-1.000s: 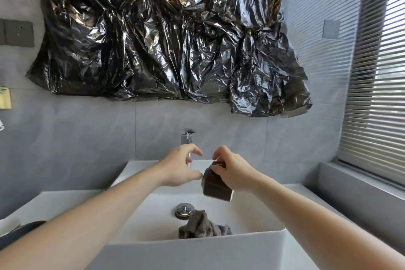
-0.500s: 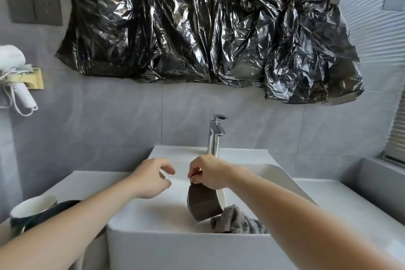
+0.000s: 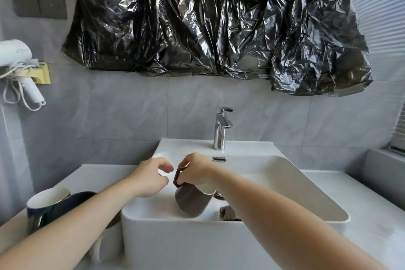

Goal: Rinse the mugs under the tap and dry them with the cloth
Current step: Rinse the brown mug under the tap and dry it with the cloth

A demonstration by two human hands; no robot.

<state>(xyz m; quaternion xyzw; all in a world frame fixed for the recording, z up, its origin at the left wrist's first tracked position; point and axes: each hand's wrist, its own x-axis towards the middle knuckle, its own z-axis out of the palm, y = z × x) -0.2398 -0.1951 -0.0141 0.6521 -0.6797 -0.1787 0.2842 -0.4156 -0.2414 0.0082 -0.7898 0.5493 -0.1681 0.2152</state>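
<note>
My right hand (image 3: 195,171) grips the handle of a brown mug (image 3: 191,201) and holds it tilted inside the white sink (image 3: 295,184), its pale rim turned to the right. My left hand (image 3: 151,176) hovers just left of the handle with fingers loosely curled, holding nothing. The chrome tap (image 3: 221,129) stands behind the basin with no water visible. A grey cloth (image 3: 228,213) lies in the basin, mostly hidden by my right forearm. A dark mug with a white inside (image 3: 45,203) sits on the counter at the left.
A dark dish (image 3: 79,198) lies beside the left mug. Black plastic sheeting (image 3: 208,19) covers the wall above. A white hair dryer (image 3: 19,66) hangs at the far left. The white counter (image 3: 361,208) runs right of the sink toward a window ledge.
The view swung left and down, bringing the left counter and its mug into sight. My right hand lowered the brown mug from under the tap into the basin. My left hand left the tap.
</note>
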